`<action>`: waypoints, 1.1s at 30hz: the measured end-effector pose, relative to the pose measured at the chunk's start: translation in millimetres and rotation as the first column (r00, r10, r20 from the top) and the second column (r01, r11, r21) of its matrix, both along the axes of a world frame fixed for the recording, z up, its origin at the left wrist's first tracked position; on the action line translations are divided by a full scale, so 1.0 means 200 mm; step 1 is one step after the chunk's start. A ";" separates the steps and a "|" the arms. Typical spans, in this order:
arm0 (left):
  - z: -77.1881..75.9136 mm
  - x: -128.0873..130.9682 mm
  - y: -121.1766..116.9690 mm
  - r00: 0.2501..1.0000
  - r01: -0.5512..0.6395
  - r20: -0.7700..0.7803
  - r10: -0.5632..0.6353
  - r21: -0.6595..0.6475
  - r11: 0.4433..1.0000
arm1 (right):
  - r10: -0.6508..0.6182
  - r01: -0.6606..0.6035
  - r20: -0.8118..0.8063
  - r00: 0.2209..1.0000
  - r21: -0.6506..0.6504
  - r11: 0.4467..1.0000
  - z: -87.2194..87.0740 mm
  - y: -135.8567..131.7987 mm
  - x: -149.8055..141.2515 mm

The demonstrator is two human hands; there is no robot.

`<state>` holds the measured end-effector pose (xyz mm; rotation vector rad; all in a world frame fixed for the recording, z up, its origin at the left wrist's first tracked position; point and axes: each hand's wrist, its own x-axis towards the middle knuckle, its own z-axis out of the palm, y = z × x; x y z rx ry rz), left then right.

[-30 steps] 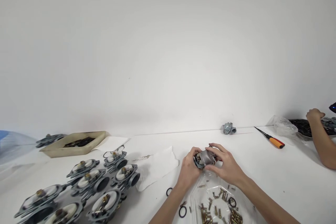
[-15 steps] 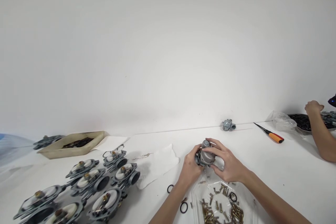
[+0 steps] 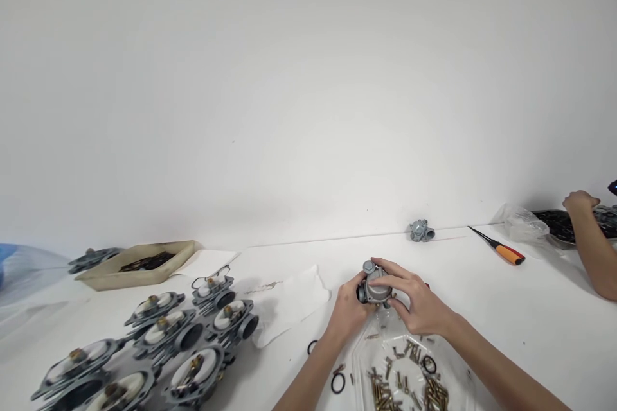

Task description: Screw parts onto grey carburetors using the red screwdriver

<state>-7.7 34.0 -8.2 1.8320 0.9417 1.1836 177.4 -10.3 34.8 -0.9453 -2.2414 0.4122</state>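
Note:
A small grey metal carburetor point(image 3: 378, 290) with a rounded bowl and a round plug on top is held between both hands, above the table. My left hand point(image 3: 354, 305) grips its left side, the fingers partly hidden behind it. My right hand point(image 3: 414, 298) curls over the bowl, fingertips on its top and the thumb at its lower right. Just below lies a clear plastic tray point(image 3: 357, 359) with many brass-coloured screws point(image 3: 436, 393) and a black O-ring point(image 3: 429, 365). Another black O-ring point(image 3: 338, 383) lies left of the tray.
Several open carburetor bodies point(image 3: 166, 327) stand at left, before a cream tray point(image 3: 101, 279) of dark parts. White paper point(image 3: 299, 298) lies mid-table. By the wall are another carburetor point(image 3: 421, 230) and an orange-handled screwdriver point(image 3: 508, 253). Far right, a co-worker's arm point(image 3: 588, 237) reaches over a dark-filled tray point(image 3: 554, 225).
The carburetor has tilted in my hands; its plug has shifted left and more of the bowl's top shows. Both hands keep their hold.

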 end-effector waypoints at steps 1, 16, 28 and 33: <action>0.00 0.00 0.00 1.000 0.001 -0.002 -0.001 -0.012 1.000 | -0.002 0.002 0.003 1.000 0.005 1.000 0.00 0.00 0.00; 0.01 0.00 -0.01 1.000 0.007 -0.030 -0.006 0.011 1.000 | -0.189 0.188 0.029 0.982 0.020 0.982 0.02 -0.02 -0.01; 0.01 0.00 -0.02 0.999 0.024 -0.032 -0.023 0.045 0.999 | -0.139 0.136 -0.203 0.969 -0.027 0.990 0.02 -0.02 0.01; 0.02 0.00 -0.03 0.999 0.034 -0.003 -0.034 0.031 0.999 | -0.186 0.177 -0.272 0.944 -0.057 0.983 0.02 -0.01 0.02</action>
